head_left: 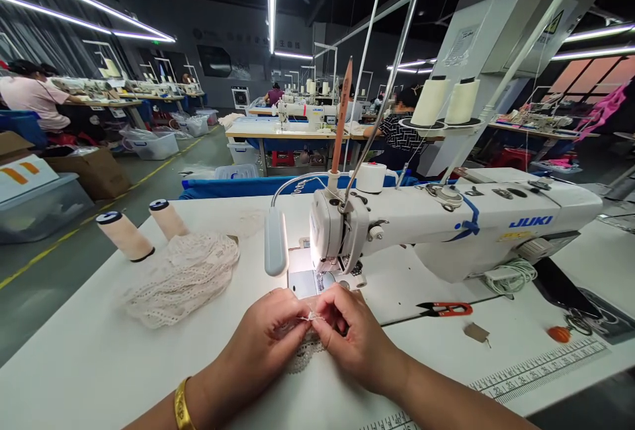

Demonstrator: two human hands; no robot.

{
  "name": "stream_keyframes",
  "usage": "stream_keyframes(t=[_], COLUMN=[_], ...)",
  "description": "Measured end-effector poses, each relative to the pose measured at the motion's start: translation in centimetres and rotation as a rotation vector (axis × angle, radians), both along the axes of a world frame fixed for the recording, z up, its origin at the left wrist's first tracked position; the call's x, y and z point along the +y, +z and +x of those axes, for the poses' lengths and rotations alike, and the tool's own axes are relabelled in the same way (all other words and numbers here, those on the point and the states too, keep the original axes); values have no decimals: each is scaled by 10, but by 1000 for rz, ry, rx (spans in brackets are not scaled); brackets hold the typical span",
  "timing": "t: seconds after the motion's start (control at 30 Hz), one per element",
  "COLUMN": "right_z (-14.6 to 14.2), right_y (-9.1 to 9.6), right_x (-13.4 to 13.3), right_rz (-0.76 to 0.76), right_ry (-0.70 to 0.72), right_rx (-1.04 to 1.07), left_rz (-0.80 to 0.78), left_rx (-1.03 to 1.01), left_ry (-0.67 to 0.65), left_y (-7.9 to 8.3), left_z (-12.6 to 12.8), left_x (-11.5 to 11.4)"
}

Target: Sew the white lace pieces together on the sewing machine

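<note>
My left hand and my right hand meet just in front of the needle of a white JUKI sewing machine. Both pinch a small piece of white lace trim between fingertips. More of the lace lies on the table under my hands. A gold bangle sits on my left wrist. The machine's lamp lights the needle plate.
A pile of cream lace and two thread cones lie at the left of the white table. Red-handled snips lie to the right. Two thread spools stand above the machine. Other people work at tables behind.
</note>
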State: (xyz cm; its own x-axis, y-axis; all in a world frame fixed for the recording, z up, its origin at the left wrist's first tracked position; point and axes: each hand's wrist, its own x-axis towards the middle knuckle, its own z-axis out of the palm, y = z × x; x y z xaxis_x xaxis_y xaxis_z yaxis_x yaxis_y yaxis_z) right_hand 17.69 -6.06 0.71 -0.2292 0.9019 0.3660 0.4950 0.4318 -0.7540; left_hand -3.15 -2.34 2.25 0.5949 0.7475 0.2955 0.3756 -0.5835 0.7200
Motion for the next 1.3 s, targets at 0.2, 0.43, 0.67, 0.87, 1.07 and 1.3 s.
stream_keyframes(t=[0.2, 0.43, 0.67, 0.87, 1.07, 1.3], right_z=[1, 2, 4, 4, 2, -6], right_y=[-2, -5, -3, -4, 13, 34], right_x=[0, 2, -1, 1, -16, -36], right_rz=[28, 90, 157, 78, 16, -241], right_ry=[16, 29, 43, 44, 50, 16], right_rx=[-11, 20, 68, 166, 127, 145], left_rz=[13, 25, -166, -170, -135, -382], left_rx=[20, 30, -36, -9, 5, 219], left_ry=[-12, -2, -27, 40, -2, -49], left_y=[2, 1, 12, 2, 22, 64], left_z=[0, 1, 2, 0, -1, 3], left_x=[-1, 0, -7, -3, -16, -29])
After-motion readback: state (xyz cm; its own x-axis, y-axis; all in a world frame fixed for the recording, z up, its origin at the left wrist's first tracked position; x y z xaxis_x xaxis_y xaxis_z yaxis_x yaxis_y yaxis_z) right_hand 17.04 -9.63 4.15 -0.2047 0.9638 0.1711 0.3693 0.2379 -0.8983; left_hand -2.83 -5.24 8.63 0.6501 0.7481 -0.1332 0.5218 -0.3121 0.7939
